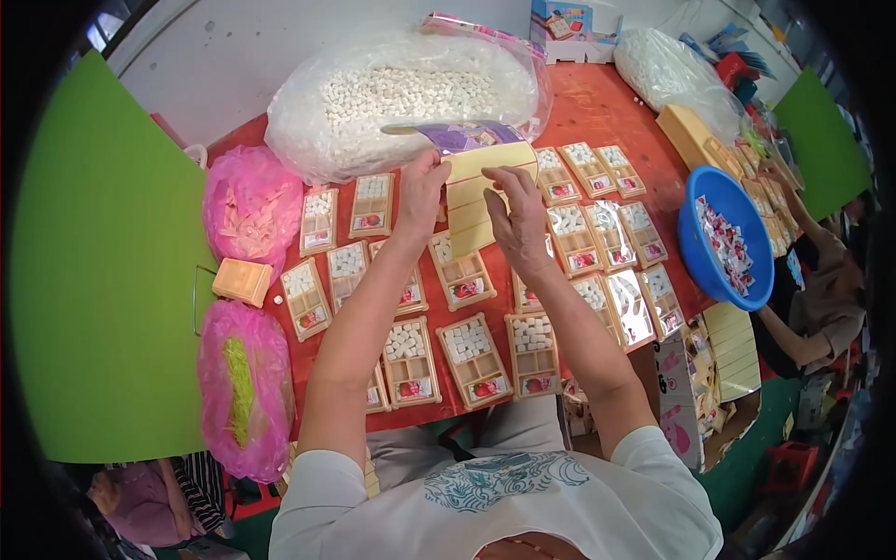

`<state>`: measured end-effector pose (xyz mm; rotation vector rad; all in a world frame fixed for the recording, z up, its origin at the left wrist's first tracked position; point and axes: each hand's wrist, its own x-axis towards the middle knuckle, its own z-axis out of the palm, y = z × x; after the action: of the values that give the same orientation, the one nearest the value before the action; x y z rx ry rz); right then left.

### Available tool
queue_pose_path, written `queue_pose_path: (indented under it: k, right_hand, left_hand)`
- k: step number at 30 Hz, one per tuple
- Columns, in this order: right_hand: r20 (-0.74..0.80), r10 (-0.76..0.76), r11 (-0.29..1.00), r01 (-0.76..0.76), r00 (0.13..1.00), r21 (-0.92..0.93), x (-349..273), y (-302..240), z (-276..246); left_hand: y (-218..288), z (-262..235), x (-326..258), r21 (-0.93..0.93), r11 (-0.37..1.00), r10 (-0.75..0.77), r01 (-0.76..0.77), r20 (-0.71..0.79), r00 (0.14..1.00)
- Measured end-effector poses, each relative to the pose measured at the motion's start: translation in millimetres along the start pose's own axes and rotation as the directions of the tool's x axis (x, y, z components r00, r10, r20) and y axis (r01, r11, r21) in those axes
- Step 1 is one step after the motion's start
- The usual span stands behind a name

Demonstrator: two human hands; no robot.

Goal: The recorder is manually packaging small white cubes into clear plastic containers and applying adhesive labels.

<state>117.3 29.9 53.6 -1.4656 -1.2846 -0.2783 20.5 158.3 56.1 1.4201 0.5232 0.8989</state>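
Observation:
My left hand (425, 194) grips the left edge of a pale yellow card sheet (471, 210) marked with thin lines. The sheet is raised over the table, and a purple printed piece (476, 137) shows at its far end. Over the sheet's right side is my right hand (521, 219), thumb and fingers apart. Beneath and around both hands lie rows of small wooden-coloured trays (464, 278), with white cubes in one part and a red-printed packet in another. Several trays (637, 303) on the right have shiny clear covers. The sheet and my arms hide some trays.
A big clear bag of white cubes (401, 98) lies at the back of the red table (583, 89). Pink bags (250, 201) and stacked empty trays (242, 281) stand left. A blue basin (695, 245) of packets is right, near another person's arm (793, 341).

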Motion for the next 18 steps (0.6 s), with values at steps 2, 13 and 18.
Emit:
queue_pose_path:
  k: [2,13,18]
  right_hand:
    - [-0.03,-0.043,0.999,0.042,0.999,-0.029,10.9,-19.4,-14.0]
    - [0.013,-0.271,0.961,0.271,0.963,-0.047,-11.4,-123.9,-92.0]
    - [0.051,-0.282,0.957,0.285,0.958,-0.051,-26.3,-152.8,-112.6]
  left_hand:
    - [21.0,6.1,-18.8,0.006,1.0,0.03,-0.031,0.071,0.997]
    - [131.9,25.7,-149.2,0.197,0.936,0.22,-0.291,0.318,0.922]
    - [147.6,24.2,-176.0,0.325,0.833,0.31,-0.449,0.399,0.863]
